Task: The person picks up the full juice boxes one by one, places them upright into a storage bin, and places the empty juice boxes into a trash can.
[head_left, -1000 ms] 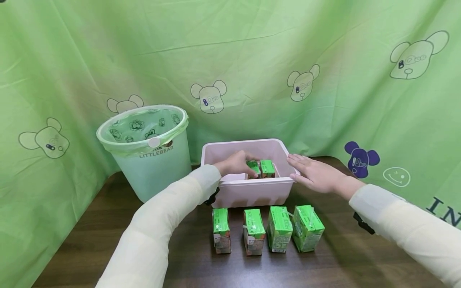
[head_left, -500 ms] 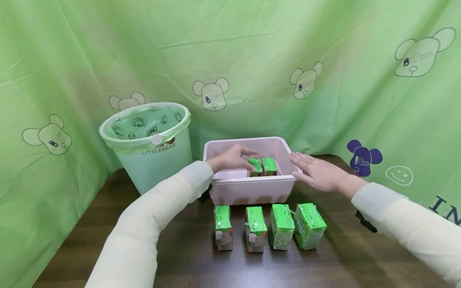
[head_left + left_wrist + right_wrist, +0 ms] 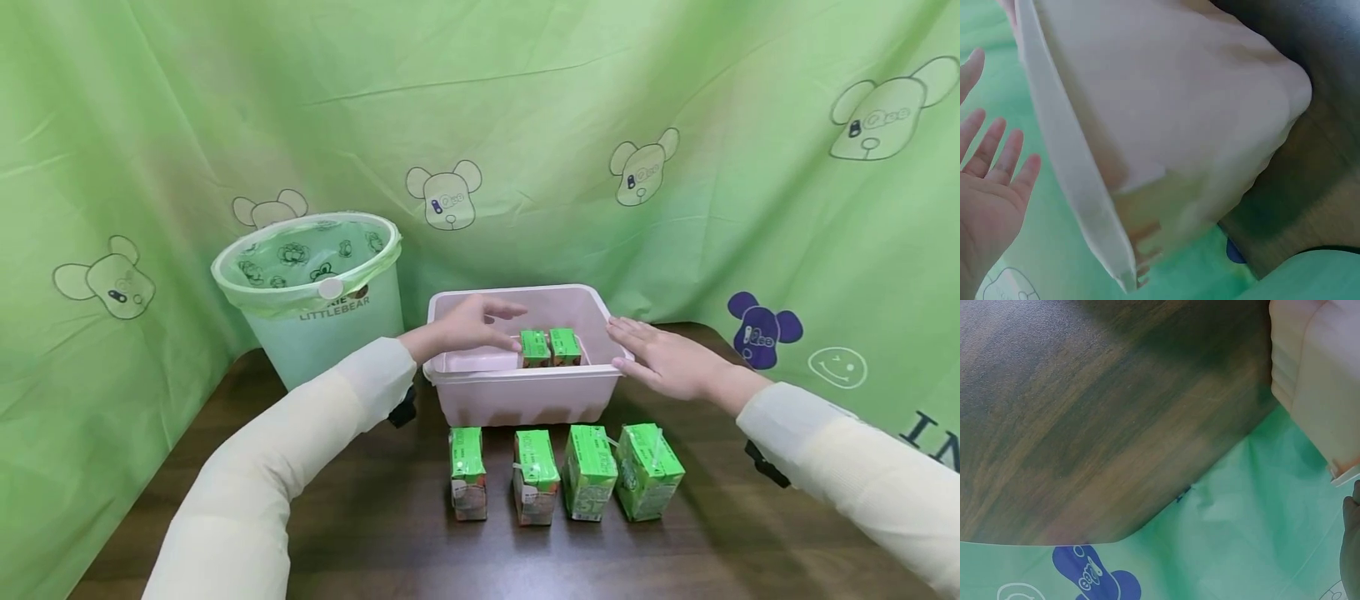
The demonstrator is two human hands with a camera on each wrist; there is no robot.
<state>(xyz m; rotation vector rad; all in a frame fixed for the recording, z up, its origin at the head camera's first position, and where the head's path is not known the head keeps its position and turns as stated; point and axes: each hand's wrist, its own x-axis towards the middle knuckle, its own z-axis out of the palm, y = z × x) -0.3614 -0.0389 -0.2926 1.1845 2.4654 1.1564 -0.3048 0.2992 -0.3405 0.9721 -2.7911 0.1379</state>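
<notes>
Drawn back leftward from where it was curled round a carton a second ago, the left hand (image 3: 468,325) now hovers over the pink plastic basin (image 3: 521,402), fingers and thumb spread with nothing between them. Just right of its thumb tip stands the green-topped juice carton (image 3: 535,349) it was round, and slightly farther right, close beside that one, a second juice carton (image 3: 566,347); both sit inside the basin. The right hand (image 3: 667,360) keeps its place at the basin's right rim, its fingers straight and held together, gripping nothing.

Nearer the wearer than both hands, in front of the basin, four more cartons stand upright in a row on the dark wooden table (image 3: 382,533): the leftmost carton (image 3: 468,475), the second carton (image 3: 536,478), the third carton (image 3: 590,473) and the rightmost carton (image 3: 649,473). Left of the left hand is the mint-green lined bin (image 3: 337,337).
</notes>
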